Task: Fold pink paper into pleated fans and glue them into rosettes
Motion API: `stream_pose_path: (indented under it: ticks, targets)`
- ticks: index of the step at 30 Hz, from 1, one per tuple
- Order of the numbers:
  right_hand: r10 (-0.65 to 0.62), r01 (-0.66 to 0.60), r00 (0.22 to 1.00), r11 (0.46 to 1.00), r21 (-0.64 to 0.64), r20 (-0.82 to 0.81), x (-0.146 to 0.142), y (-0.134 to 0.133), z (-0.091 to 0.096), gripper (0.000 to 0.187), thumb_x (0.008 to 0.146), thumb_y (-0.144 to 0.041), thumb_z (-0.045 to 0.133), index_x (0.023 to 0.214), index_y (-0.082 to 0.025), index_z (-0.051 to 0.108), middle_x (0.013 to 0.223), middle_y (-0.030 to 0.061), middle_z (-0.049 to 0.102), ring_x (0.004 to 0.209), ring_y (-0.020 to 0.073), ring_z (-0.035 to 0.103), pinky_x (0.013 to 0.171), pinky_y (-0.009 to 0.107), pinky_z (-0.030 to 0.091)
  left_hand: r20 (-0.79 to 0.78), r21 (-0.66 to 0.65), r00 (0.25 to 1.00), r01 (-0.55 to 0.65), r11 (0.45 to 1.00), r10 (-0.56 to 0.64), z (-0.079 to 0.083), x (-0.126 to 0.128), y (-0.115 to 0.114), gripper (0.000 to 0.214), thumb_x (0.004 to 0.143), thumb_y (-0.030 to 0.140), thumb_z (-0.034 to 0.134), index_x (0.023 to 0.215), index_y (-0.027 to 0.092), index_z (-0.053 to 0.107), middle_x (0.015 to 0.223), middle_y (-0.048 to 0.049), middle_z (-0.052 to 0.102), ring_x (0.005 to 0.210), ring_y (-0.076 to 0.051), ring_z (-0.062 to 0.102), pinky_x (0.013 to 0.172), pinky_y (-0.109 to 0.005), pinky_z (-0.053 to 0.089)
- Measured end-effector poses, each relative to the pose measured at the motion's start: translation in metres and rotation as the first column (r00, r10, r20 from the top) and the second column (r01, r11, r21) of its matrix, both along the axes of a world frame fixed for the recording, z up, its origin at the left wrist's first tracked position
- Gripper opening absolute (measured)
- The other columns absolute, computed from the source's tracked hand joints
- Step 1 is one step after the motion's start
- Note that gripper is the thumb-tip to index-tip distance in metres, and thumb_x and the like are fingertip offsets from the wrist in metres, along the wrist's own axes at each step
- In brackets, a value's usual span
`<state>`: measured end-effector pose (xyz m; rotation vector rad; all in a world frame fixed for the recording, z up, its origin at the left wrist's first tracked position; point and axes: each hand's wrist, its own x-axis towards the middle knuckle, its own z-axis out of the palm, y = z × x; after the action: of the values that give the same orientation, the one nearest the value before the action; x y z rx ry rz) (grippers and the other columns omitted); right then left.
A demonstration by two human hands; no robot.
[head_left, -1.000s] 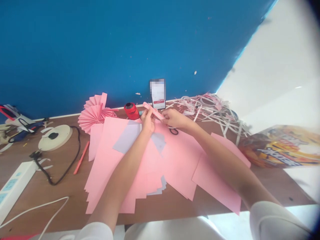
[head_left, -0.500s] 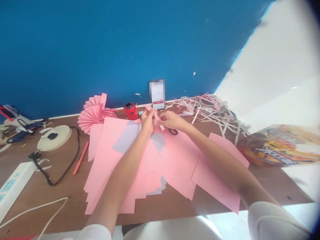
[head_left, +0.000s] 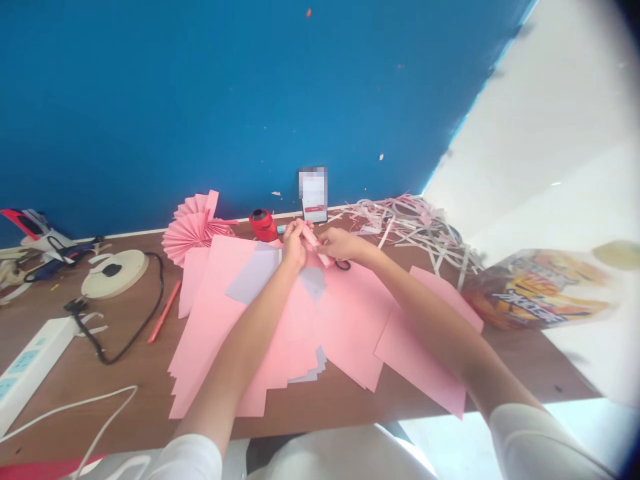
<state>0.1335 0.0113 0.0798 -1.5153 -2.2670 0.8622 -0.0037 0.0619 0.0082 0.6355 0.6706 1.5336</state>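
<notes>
My left hand (head_left: 295, 244) and my right hand (head_left: 340, 245) pinch a narrow strip of folded pink paper (head_left: 313, 239) between them, and their fingers hide much of it. Under both hands lies a loose spread of pink paper sheets (head_left: 350, 327), with pale grey sheets (head_left: 253, 280) among them. Just beyond my right hand, the black handle of a pair of scissors (head_left: 343, 265) pokes out from under the pink paper. The blades are hidden.
A pleated pink paper fan (head_left: 193, 237), a red tape roll (head_left: 263, 225) and a blurred upright card (head_left: 314, 193) stand along the blue wall (head_left: 250, 100). Paper scraps (head_left: 410, 230) lie back right, with a printed bag (head_left: 530, 290) beyond. A power strip (head_left: 35, 353) sits front left.
My hands have drawn closer together over the folded strip, which now shows less between my fingers. The whole scene has shifted slightly in view as my head moved.
</notes>
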Motion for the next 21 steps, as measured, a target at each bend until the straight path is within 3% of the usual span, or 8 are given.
stream_pose_path:
  ticks: [4,7,11,16,21]
  targets:
    - [-0.019,0.023,0.998,0.996,0.082,-0.052,-0.001,0.002,-0.003,0.022,0.08,-0.034,0.055,0.069,-0.016,0.061,0.058,0.0002,0.06,0.058,0.0126,0.055,0.056,0.022,0.034,-0.013,0.006,1.0,0.026,1.0,-0.026,0.001,-0.001,-0.001,0.011,0.082,0.024,0.064,0.077,0.017,0.058,0.09,-0.0035,0.069,0.07,-0.008,0.061,0.073,-0.023,0.047]
    - [-0.006,0.01,0.996,0.999,0.039,-0.091,-0.002,0.003,-0.007,0.016,0.078,-0.027,0.055,0.068,-0.016,0.059,0.056,-0.0009,0.058,0.052,0.0114,0.054,0.053,0.022,0.035,-0.019,0.021,0.998,0.063,0.998,-0.063,0.003,0.0,-0.003,0.009,0.084,0.022,0.061,0.092,0.018,0.062,0.105,-0.0057,0.069,0.076,-0.01,0.063,0.076,-0.024,0.048]
    - [0.002,-0.005,0.991,1.0,-0.017,-0.133,0.0,0.007,-0.011,0.016,0.077,-0.028,0.056,0.069,-0.015,0.06,0.054,-0.0018,0.055,0.048,0.0106,0.05,0.05,0.022,0.035,0.019,0.036,0.995,0.097,0.995,-0.098,0.005,-0.001,-0.004,0.016,0.085,0.021,0.059,0.099,0.017,0.064,0.108,-0.007,0.069,0.079,-0.01,0.065,0.078,-0.024,0.049]
    - [-0.007,0.018,0.985,0.998,0.061,-0.17,0.003,0.012,-0.011,0.013,0.076,-0.025,0.059,0.069,-0.015,0.06,0.061,-0.0011,0.057,0.055,0.0105,0.053,0.053,0.021,0.038,0.116,0.0,0.968,0.222,0.975,-0.221,0.011,-0.002,-0.008,0.031,0.088,0.039,0.056,0.108,0.016,0.062,0.107,-0.0088,0.07,0.081,-0.015,0.067,0.078,-0.029,0.052]
    - [-0.077,0.054,0.951,0.995,-0.084,-0.298,0.003,0.011,-0.01,0.014,0.082,-0.023,0.055,0.07,-0.016,0.057,0.052,-0.0016,0.052,0.045,0.0113,0.051,0.047,0.023,0.039,0.075,-0.027,0.946,0.317,0.948,-0.314,0.018,0.001,-0.012,0.041,0.087,0.051,0.054,0.103,0.015,0.063,0.104,-0.0111,0.071,0.09,-0.02,0.068,0.079,-0.031,0.053]
